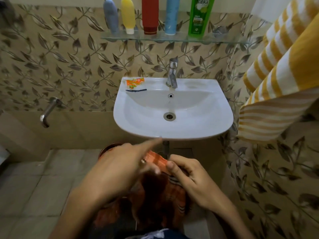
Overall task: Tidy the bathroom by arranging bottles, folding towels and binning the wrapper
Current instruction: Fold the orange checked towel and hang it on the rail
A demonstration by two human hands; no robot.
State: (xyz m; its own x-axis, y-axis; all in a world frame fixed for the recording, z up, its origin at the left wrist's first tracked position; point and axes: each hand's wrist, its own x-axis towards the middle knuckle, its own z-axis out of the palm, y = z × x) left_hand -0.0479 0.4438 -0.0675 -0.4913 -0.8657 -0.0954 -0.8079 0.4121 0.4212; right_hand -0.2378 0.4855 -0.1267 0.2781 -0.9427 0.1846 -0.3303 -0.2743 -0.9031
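Now you're folding the orange towel [160, 192], held low in front of the sink [172, 128]. Right hand [188, 176] pinches its top edge; left hand [124, 169] blurred, index finger out, grip unclear. Wrapper [135, 83] waits on the sink's back-left rim; bin that next.

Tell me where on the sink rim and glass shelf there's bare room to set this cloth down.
The sink rim right of the faucet is bare. Its left back corner is taken by the orange wrapper and a dark strip. The glass shelf is crowded with five bottles, free only at its right end.
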